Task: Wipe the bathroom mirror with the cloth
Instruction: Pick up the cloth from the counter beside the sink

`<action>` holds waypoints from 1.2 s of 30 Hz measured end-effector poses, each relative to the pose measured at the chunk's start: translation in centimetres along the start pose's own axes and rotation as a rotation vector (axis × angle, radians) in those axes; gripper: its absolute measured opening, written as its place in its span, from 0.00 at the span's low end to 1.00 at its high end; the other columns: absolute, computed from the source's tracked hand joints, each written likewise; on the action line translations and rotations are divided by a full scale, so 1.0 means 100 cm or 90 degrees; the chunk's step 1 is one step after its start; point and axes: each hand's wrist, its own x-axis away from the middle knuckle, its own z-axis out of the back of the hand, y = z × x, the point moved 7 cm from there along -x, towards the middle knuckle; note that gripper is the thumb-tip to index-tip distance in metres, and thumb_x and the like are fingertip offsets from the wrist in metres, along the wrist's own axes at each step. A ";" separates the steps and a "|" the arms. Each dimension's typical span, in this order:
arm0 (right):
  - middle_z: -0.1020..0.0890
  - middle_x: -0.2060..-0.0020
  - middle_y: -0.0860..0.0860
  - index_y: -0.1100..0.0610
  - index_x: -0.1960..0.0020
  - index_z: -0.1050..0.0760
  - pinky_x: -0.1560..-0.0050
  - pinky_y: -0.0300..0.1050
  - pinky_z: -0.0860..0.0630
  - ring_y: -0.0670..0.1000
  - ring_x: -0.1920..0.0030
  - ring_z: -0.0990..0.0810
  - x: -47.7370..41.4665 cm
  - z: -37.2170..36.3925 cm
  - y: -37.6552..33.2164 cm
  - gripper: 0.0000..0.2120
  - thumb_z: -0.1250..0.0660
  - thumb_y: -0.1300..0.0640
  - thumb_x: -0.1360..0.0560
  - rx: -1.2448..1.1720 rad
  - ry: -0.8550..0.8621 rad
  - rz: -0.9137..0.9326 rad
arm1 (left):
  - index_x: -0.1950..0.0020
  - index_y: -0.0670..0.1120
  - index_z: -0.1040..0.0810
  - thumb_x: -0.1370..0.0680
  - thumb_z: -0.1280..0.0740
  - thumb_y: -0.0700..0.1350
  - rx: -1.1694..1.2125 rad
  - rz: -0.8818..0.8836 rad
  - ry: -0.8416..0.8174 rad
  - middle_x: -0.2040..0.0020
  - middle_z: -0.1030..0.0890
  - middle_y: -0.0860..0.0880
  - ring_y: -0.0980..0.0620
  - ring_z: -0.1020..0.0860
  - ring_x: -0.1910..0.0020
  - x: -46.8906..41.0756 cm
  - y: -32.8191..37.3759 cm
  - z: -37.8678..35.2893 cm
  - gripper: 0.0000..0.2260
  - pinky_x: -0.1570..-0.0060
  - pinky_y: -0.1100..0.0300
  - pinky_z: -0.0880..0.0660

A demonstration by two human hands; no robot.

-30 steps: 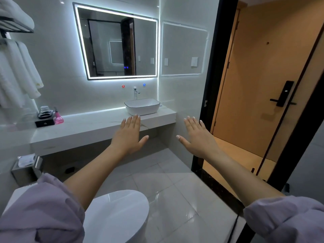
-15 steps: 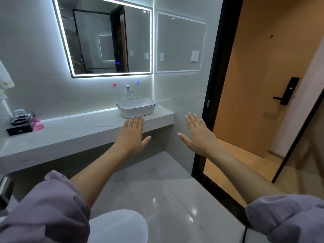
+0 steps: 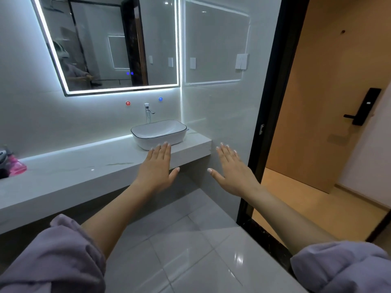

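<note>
The bathroom mirror (image 3: 110, 45) hangs on the far wall with a lit white border, above the counter. My left hand (image 3: 157, 168) is stretched forward, palm down, fingers straight, holding nothing. My right hand (image 3: 231, 171) is held out the same way, flat and empty, a little to the right. Both hands hover in the air in front of the counter edge, well below the mirror. No cloth is in sight.
A white basin (image 3: 158, 132) with a tap (image 3: 148, 112) stands on the long pale counter (image 3: 69, 172). A pink bottle (image 3: 15, 166) sits at the counter's far left. A black door frame (image 3: 268, 115) borders an open doorway and wooden door (image 3: 330, 92) on the right.
The view has moved closer to the counter and mirror; the toilet and towels have dropped out of view. Both hands stay flat and empty, held out in front.
</note>
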 end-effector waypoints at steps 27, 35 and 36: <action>0.56 0.22 0.55 0.59 0.21 0.58 0.27 0.43 0.64 0.52 0.22 0.59 -0.305 -0.121 0.212 0.36 0.50 0.39 0.19 -0.027 -0.110 0.180 | 0.21 0.42 0.59 0.18 0.54 0.60 -0.062 0.183 -0.031 0.20 0.56 0.45 0.48 0.55 0.21 -0.294 0.022 -0.111 0.33 0.25 0.56 0.59; 0.58 0.22 0.53 0.58 0.21 0.59 0.29 0.42 0.66 0.51 0.22 0.61 -0.378 -0.156 0.227 0.37 0.51 0.37 0.20 -0.025 -0.101 0.198 | 0.21 0.42 0.60 0.19 0.53 0.61 -0.085 0.170 -0.008 0.20 0.56 0.45 0.48 0.56 0.21 -0.357 -0.010 -0.143 0.34 0.27 0.57 0.61; 0.58 0.22 0.53 0.57 0.21 0.60 0.29 0.41 0.67 0.51 0.22 0.61 -0.391 -0.160 0.227 0.37 0.50 0.38 0.20 -0.030 -0.092 0.196 | 0.21 0.43 0.60 0.19 0.53 0.61 -0.084 0.168 -0.005 0.20 0.56 0.46 0.48 0.56 0.21 -0.367 -0.017 -0.148 0.34 0.28 0.57 0.62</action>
